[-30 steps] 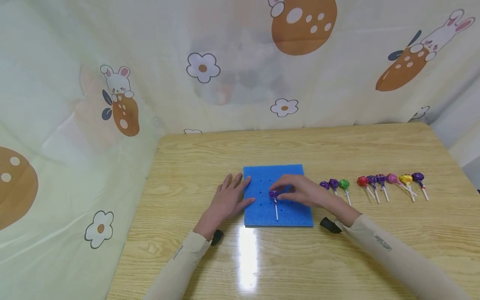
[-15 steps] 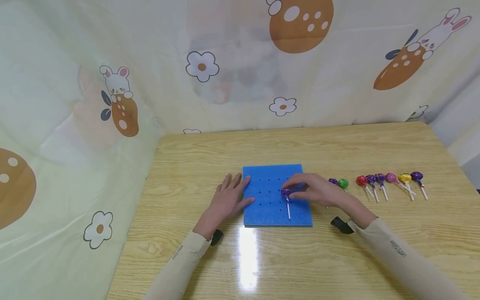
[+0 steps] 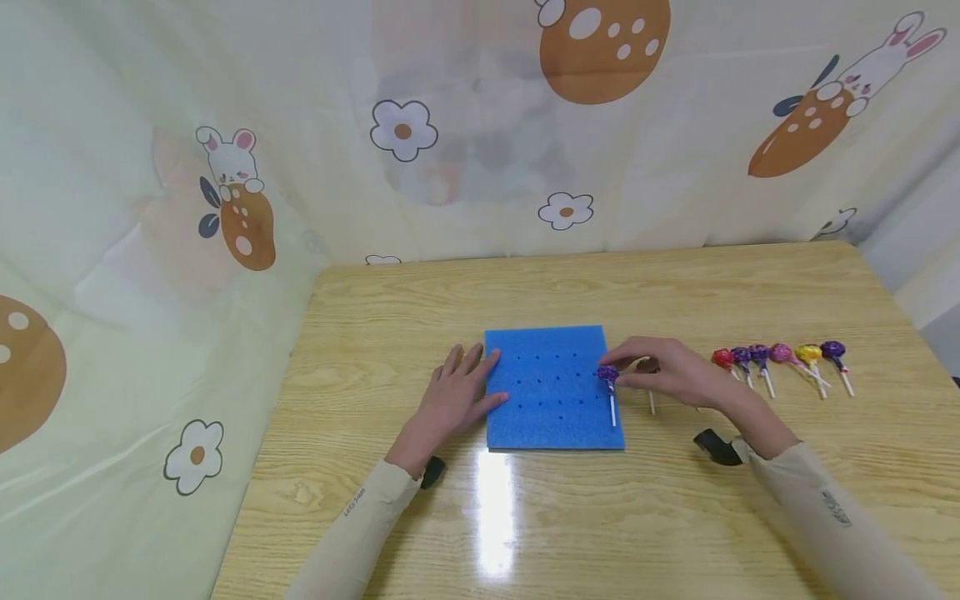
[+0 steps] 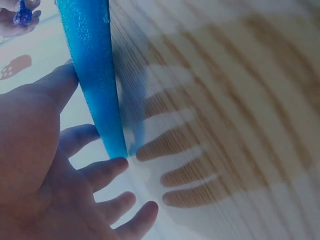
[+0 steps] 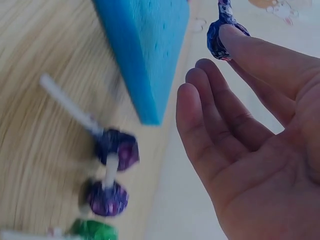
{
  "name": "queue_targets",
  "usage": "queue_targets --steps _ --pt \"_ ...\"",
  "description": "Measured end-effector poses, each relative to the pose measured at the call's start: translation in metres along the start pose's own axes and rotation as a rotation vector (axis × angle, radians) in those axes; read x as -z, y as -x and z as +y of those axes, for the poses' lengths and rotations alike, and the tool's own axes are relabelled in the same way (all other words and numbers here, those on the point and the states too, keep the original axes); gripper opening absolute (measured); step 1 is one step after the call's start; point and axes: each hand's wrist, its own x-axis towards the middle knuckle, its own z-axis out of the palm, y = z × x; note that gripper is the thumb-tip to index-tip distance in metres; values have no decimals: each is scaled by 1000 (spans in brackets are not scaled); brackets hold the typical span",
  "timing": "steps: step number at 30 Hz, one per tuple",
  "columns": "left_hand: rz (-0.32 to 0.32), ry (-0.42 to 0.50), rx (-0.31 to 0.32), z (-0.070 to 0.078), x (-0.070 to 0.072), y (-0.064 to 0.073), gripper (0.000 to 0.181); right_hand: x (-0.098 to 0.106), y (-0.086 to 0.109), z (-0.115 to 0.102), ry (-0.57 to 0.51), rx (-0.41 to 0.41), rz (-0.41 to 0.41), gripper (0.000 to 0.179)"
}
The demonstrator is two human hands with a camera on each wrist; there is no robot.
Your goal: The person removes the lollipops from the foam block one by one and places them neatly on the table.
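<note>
My right hand (image 3: 678,375) pinches a purple-wrapped lollipop (image 3: 608,374) between thumb and index finger, its white stick hanging down over the right side of a blue foam board (image 3: 540,435). In the right wrist view, the thumb lies on the lollipop's wrapper (image 5: 220,42) while the other fingers extend free. Small holes in rows dot the board's top. Along its left edge rests my left hand (image 3: 450,402), fingers spread, the thumb and fingertips at the foam's side (image 4: 95,75) in the left wrist view.
Below the right hand lie two purple lollipops (image 5: 117,148) and a green one (image 5: 95,230), mostly hidden in the head view. Farther right is a row with red (image 3: 723,358), pink (image 3: 781,354), yellow (image 3: 810,356) and purple ones (image 3: 833,349). A patterned curtain (image 3: 480,167) borders the wooden table (image 3: 405,317).
The right hand has carried the purple lollipop rightward, from the board's middle to its right edge, passing over the nearer loose lollipops. My left hand has stayed put.
</note>
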Motion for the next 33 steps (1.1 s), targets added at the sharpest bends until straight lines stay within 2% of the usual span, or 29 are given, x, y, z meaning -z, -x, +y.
queue_targets --steps 13,20,28,33 --pt "1 6 -3 2 2 1 72 23 28 14 71 -67 65 29" --pt "4 4 -4 2 2 1 73 34 39 21 76 -109 58 28" --pt "3 24 -7 3 3 1 72 45 57 34 125 -112 88 29" --pt "1 15 -2 3 4 1 72 56 68 43 131 -156 99 30"
